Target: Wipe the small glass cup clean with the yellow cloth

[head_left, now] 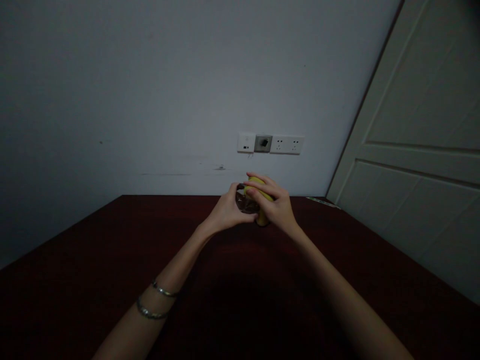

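Above the far part of the table, my left hand (229, 207) is curved around a clear, round glass (246, 204) whose open side faces me. Close against it on the right, my right hand (274, 201) grips a yellow object (256, 180) with bent fingers. The yellow object lies at the glass's rim; my fingers cover much of it, so its kind is unclear. Below my right hand a second yellow patch (262, 219) shows near the table surface; whether it belongs to the same object I cannot tell. Two silver bracelets (152, 312) circle my left forearm.
A dark red table (131, 240) stretches out to a pale wall (168, 90). Sockets and a switch plate (287, 144) sit on the wall behind my hands. A white panelled door (420, 150) stands at the right. A thin patterned strip (323, 202) lies at the table's far right edge.
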The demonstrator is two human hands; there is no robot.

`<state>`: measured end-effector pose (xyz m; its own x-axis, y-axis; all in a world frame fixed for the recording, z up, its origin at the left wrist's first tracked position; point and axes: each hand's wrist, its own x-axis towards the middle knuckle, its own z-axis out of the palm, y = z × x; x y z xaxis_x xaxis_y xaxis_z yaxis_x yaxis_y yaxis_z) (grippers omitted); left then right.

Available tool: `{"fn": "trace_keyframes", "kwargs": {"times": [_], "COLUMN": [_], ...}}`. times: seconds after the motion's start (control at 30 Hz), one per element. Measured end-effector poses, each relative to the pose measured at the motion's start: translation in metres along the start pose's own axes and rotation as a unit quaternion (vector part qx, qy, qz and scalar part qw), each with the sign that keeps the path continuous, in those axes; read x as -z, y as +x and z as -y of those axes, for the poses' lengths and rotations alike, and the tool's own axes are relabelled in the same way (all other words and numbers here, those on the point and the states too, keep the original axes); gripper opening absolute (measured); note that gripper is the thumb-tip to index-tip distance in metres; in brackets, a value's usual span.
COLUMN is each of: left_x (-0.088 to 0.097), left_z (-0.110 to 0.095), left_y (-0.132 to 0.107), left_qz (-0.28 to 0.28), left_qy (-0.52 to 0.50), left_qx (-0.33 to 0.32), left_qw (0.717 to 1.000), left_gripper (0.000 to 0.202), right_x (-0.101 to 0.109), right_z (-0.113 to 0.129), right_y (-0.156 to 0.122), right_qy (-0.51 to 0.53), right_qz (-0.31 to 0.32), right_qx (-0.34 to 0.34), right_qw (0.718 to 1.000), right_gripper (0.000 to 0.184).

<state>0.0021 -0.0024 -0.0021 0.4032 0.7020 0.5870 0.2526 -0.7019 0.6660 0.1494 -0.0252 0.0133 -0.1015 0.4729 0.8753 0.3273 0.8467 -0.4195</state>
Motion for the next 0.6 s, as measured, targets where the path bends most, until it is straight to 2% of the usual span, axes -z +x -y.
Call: {"fn": "trace_keyframes", "kwargs": {"times": [0.1,0.23,0.3,0.4,0.5,0.6], "left_x": [-0.002,0.001,0.003,0.006,0.005,0.003], "left_z": [0.002,0.01,0.011,0.006,-0.002,-0.008], "left_y": [0.0,0.001,0.002,0.002,0.001,-0.001], "left_qz": [-0.016,-0.02,-0.014,-0.008,-0.002,0.017], "left_qy": [0.035,0.035,0.024,0.007,-0.014,-0.035], "left_qx": [0.017,0.027,0.01,0.001,-0.003,-0.013], "left_qw": [0.999,0.999,1.0,1.0,1.0,0.999], "left_gripper": [0.07,0.069,0.067,0.068,0.064,0.065], "right_x": [0.001,0.002,-0.001,-0.005,-0.007,-0.004], "right_z": [-0.001,0.001,0.004,0.006,0.005,0.003], "right_y": [0.001,-0.002,-0.004,-0.005,-0.002,0.001], "right_qy": [-0.006,-0.061,-0.068,-0.036,0.021,0.061], "right_qz": [-0.003,0.097,0.121,0.058,-0.016,-0.041], "right_qx": [-0.001,0.107,0.134,0.113,0.045,-0.012], "right_qw": [1.0,0.988,0.981,0.991,0.999,0.997], "right_gripper": [0.021,0.023,0.024,0.025,0.023,0.02]}}
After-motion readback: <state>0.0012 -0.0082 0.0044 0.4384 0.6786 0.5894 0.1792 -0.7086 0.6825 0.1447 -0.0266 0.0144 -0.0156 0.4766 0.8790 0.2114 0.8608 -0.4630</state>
